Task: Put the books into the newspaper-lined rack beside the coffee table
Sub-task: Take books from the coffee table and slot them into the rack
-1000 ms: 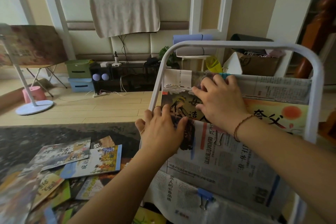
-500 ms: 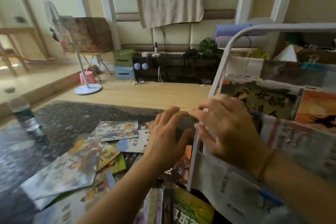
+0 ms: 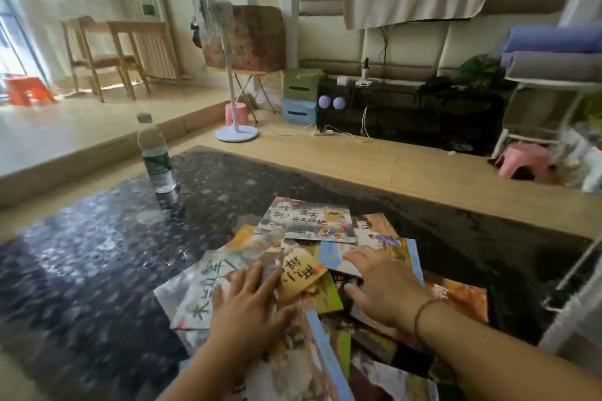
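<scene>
Granite-patterned dark coffee table [image 3: 97, 264] with a glossy top fills most of the head view, and a loose, overlapping heap of thin colourful picture books [image 3: 306, 225] lies on its near right part. At the right edge of the view a white metal tube frame [image 3: 573, 312] stands just beside the table; whether it is the rack cannot be told from so little of it. The left hand [image 3: 247, 306] lies flat, fingers spread, on a pale grey book cover with large dark characters [image 3: 202, 290] at the left of the heap. The right hand [image 3: 384, 286], a thin brown cord bracelet [image 3: 423, 312] round its wrist, reaches over the middle of the heap with fingers straight and apart, its fingertips on a blue-edged book [image 3: 407, 251]. A clear plastic water bottle with a green label [image 3: 154, 153] stands upright at the far left of the table, well apart from the books.
</scene>
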Demonstrator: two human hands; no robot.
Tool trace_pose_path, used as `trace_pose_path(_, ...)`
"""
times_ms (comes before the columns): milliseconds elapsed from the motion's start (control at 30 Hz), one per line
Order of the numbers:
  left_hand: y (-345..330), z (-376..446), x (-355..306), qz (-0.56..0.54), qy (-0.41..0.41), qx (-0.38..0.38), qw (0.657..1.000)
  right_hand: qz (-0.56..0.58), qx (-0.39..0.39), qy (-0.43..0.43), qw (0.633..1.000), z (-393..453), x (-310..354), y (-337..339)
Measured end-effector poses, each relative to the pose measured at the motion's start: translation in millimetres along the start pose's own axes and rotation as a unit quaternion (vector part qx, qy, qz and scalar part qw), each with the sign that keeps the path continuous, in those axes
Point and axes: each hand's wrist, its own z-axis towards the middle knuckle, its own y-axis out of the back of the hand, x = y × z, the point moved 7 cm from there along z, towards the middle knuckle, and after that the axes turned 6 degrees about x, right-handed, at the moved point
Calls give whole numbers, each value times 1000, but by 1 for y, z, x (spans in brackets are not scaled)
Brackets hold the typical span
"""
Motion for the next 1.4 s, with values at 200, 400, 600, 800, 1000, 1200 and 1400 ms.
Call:
trace_pose_path(200, -4, -7, 9, -12, 11, -66, 998, 11, -34, -28, 999, 106, 23, -14)
trace_pose_path(400, -2, -10, 6, -11, 1, -72, 997, -4, 1, -90, 996, 151, 15, -43)
trace_pose_path(600, 7, -16, 3, -19, -6, -104, 994, -264, -66, 96, 958, 130, 32, -31)
trace_pose_path(800, 16, -21, -5, 0, -87, -235, 968, -269, -159, 182, 932, 32, 24, -24)
trace_pose_path(1000, 20, -59, -60, -132, -207, -193, 950, -255, -217, 209, 919, -91, 19, -37)
trace_pose_path(1200, -21, -131, -156, -719, 83, 246, 645, -233, -261, 184, 918, -176, 9, -27)
trace_pose_path(1400, -29, -162, -156, -688, 76, 220, 688, -26, -226, 109, 968, -228, -9, -29)
